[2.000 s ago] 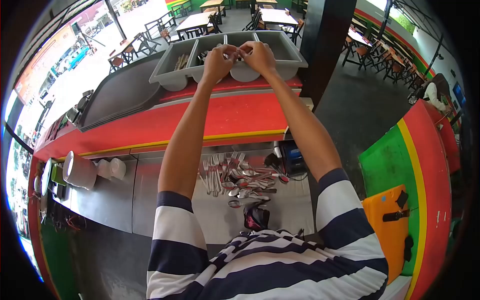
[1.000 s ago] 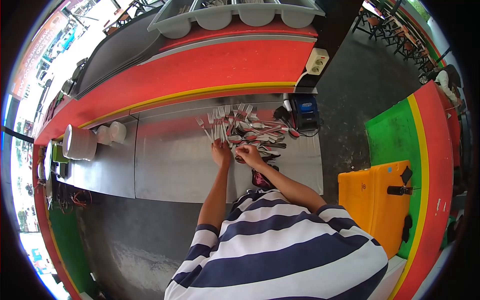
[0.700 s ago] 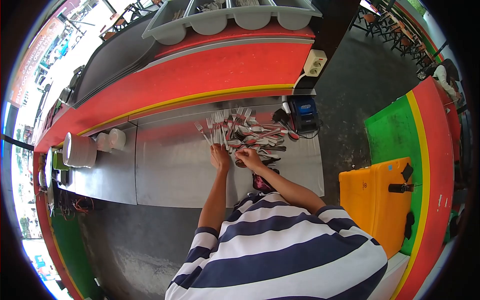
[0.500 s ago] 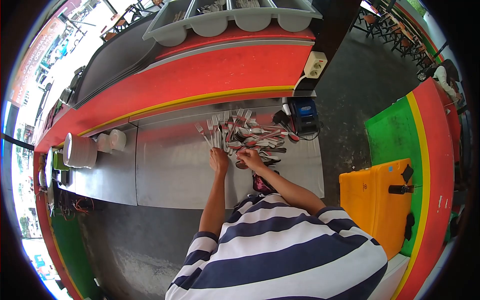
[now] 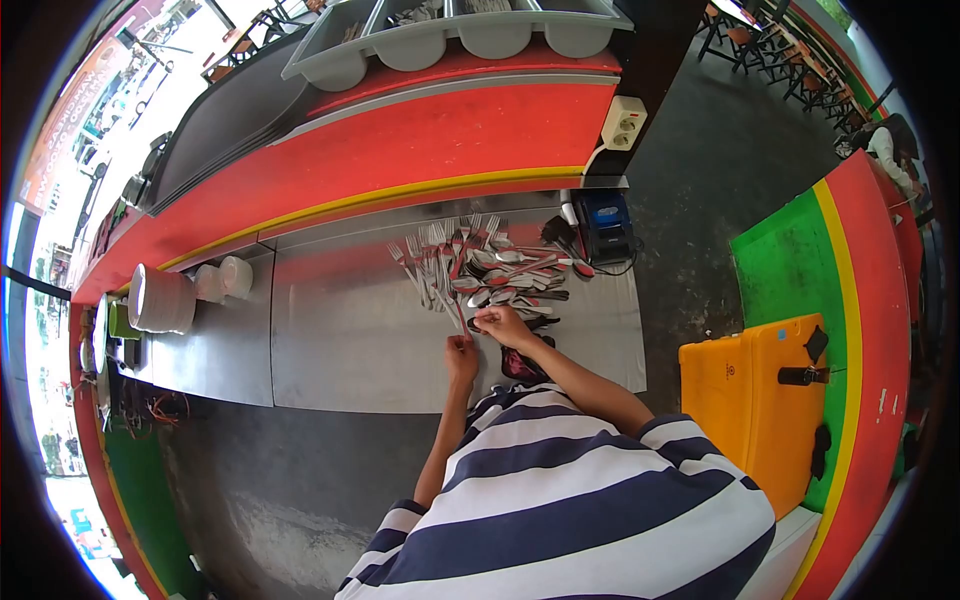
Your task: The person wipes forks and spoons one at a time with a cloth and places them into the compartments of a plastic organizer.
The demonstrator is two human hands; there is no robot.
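**Cutlery pile (image 5: 515, 274), near edge: one slim piece (image 5: 461, 320) in grip**

Far left on the bench (image 5: 340, 350): stacked white plates (image 5: 161, 300), then white bowls (image 5: 236, 278). Next, up on the red ledge (image 5: 460, 72): grey tray (image 5: 405, 48), cutlery in some compartments. Back down in the pile: forks (image 5: 435, 258) bunched, tines toward the ledge. Just below: left hand (image 5: 461, 358), fingers apparently clamped on the near end of the slim piece, far end up at the pile. Just beside: right hand (image 5: 500, 325), fingers curled; can't tell if closed on anything. Further right: dark blue device (image 5: 606, 228).

Step in hand, by the look: separating a single piece from the rest. Needed next, probably: firm pinch, clear of overlapping handles.
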